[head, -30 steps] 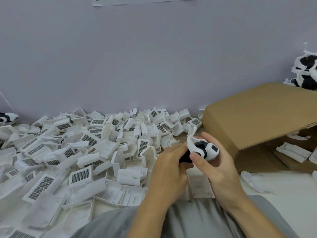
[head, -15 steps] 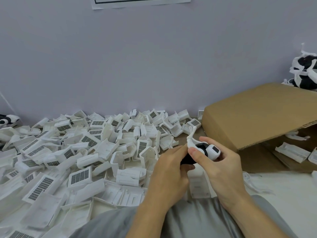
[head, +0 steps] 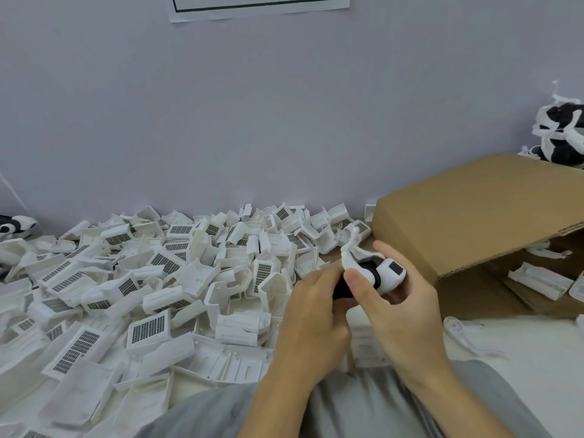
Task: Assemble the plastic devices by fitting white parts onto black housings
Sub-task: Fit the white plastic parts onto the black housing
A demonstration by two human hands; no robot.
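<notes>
Both hands meet just in front of the person's lap, clamped together on one half-built device [head: 374, 275]. The left hand [head: 311, 314] curls round its black housing [head: 343, 290], hiding all but a dark sliver between the fingers. The right hand [head: 401, 306] wraps the white part [head: 390, 275] from the far side, its thumb lying across the near face where white meets a black ring. A small dark square shows on the white part's end. A thin white arm [head: 349, 248] sticks up from the device beyond the thumb; how it joins the body is covered by the fingers, so it may be a bracket, though that is hard to tell.

To the left, a deep heap of loose white parts [head: 151, 279] covers the worktop [head: 537, 358] up to the wall, many with gridded dark panels; the ones at the bottom left run out of view. To the right lies a cardboard box [head: 467, 222] on its side, with its opening toward the right edge, and only a few white pieces [head: 537, 279] inside can be seen. A thin white piece [head: 464, 339] lies on the worktop in front of it. Black-and-white finished units [head: 562, 131] sit behind the box, cut off by the right edge, and another [head: 15, 224] peeks in at the far left. A sheet of paper [head: 259, 7] on the wall is cut off at the top. Grey clothing [head: 363, 406] fills the bottom of the view.
</notes>
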